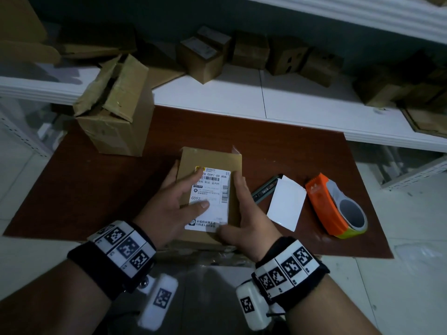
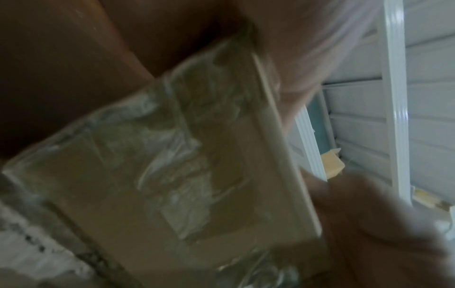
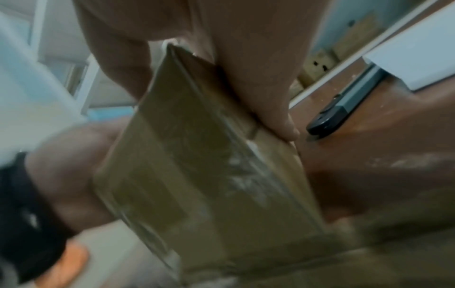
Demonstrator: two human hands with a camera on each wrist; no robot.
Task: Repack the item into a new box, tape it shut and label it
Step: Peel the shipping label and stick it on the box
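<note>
A small brown cardboard box [image 1: 210, 160] lies flat on the brown table [image 1: 290, 151], with a white shipping label [image 1: 215, 189] stuck on its top. My left hand [image 1: 183, 189] lies spread on the label, index finger and thumb pressing it down. My right hand [image 1: 239, 204] rests along the box's right side with straight fingers, thumb on the label's near corner. The left wrist view is blurred and shows the box's [image 2: 197, 165] taped side. In the right wrist view my fingers [image 3: 258, 78] lie flat against the box [image 3: 197, 175].
An orange tape dispenser [image 1: 333, 206] sits at the right, with a white backing sheet [image 1: 286, 201] and a dark knife [image 1: 264, 188] between it and the box. An opened old carton [image 1: 116, 110] stands far left. Several small boxes [image 1: 242, 52] crowd the white shelf behind.
</note>
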